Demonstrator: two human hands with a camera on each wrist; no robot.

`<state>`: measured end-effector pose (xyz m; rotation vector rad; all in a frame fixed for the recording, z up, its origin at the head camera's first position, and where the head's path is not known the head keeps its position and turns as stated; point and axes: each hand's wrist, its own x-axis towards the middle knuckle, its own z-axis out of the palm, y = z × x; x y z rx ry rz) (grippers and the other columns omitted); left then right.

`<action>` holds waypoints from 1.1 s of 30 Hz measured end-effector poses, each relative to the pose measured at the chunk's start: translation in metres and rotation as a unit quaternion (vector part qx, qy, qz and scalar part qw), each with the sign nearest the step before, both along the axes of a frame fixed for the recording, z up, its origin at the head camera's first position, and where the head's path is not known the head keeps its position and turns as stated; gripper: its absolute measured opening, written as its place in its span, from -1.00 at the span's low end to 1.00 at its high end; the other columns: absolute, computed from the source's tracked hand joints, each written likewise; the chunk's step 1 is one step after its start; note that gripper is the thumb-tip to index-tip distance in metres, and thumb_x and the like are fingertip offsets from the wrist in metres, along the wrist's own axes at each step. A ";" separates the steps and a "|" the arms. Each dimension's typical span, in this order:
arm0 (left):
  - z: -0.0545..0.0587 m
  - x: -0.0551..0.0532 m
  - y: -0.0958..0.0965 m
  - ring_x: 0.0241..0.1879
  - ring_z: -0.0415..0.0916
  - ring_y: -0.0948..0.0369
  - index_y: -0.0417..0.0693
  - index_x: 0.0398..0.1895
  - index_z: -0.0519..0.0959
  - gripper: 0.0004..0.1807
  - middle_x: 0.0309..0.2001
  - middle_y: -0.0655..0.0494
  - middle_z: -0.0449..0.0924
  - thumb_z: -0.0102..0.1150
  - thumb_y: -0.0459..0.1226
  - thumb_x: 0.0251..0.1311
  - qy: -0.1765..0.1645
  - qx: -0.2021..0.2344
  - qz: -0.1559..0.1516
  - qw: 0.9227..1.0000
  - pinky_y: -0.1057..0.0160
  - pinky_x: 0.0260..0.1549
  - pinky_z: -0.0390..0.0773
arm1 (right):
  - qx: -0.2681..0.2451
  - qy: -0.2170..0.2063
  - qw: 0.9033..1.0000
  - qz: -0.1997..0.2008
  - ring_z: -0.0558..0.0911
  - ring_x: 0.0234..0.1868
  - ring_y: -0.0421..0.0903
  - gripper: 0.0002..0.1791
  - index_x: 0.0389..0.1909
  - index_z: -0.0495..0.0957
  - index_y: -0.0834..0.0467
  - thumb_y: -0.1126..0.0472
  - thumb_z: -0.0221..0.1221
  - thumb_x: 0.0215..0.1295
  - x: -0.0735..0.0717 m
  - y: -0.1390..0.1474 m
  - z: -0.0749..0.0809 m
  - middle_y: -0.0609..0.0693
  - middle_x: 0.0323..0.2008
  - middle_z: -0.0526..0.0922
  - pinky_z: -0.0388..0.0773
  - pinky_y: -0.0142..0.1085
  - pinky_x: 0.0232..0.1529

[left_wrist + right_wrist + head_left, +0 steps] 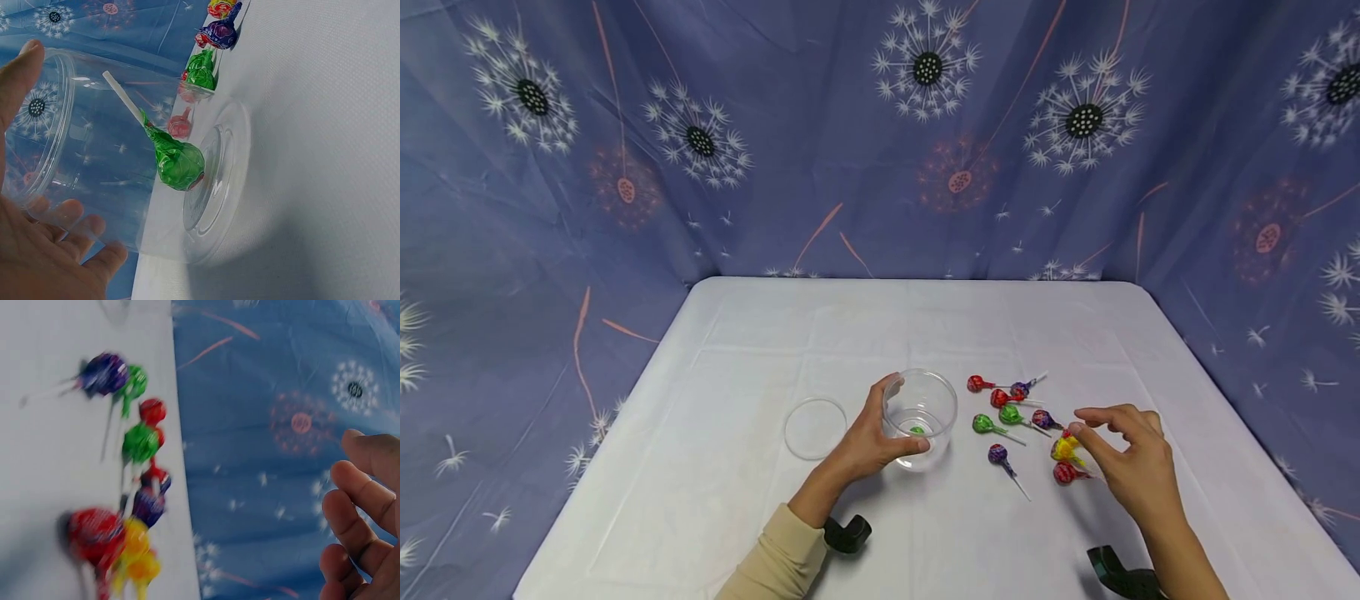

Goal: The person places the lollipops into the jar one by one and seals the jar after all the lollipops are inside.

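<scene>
My left hand [867,440] grips a clear plastic jar [112,212] round its side, with the mouth upward. Inside, a green-wrapped lollipop [178,164] leans with its white stick up. My right hand [1138,462] hovers at the right end of a loose group of lollipops, thumb and fingers relaxed and apart, with nothing seen between them. Nearest to it are a yellow lollipop [1064,450] and a red lollipop [1066,473]. Purple [997,454], green [982,423] and more red lollipops [976,383] lie between the two hands.
A clear ring-shaped lid [815,428] lies flat to the left of the jar. White cloth covers the table [925,325], and a blue dandelion-print curtain [820,142] hangs behind it and along both sides.
</scene>
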<state>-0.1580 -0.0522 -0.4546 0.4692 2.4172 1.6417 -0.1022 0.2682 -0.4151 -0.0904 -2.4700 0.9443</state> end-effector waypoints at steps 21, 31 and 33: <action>0.001 0.000 0.000 0.42 0.07 0.04 0.20 0.44 -0.06 0.09 0.43 0.10 0.11 0.44 0.02 -0.11 0.000 -0.003 -0.002 1.000 -0.12 0.30 0.15 | 0.030 -0.076 0.996 -0.019 0.21 -0.31 -0.44 -0.76 -0.22 0.68 0.07 0.08 0.34 0.09 0.019 0.048 -0.052 -0.55 -0.38 0.41 0.13 -0.42 -0.39; 0.000 -0.001 0.000 0.42 0.08 0.02 0.16 0.44 -0.06 0.10 0.43 0.07 0.11 0.44 0.00 -0.11 -0.004 0.001 0.000 1.000 -0.13 0.30 0.16 | 0.043 -0.126 0.991 -0.020 0.20 -0.32 -0.36 -0.74 -0.19 0.69 0.10 0.12 0.33 0.09 0.021 0.057 -0.074 -0.05 -0.29 0.57 0.14 -0.40 -0.39; 0.000 0.000 0.000 0.42 0.08 0.00 0.18 0.44 -0.05 0.09 0.43 0.05 0.10 0.45 0.00 -0.11 -0.007 0.002 0.001 1.000 -0.13 0.29 0.17 | 0.043 -0.146 0.988 -0.021 0.22 -0.29 -0.28 -0.74 -0.16 0.68 0.13 0.15 0.31 0.11 0.021 0.059 -0.077 0.05 -0.23 0.59 0.14 -0.38 -0.38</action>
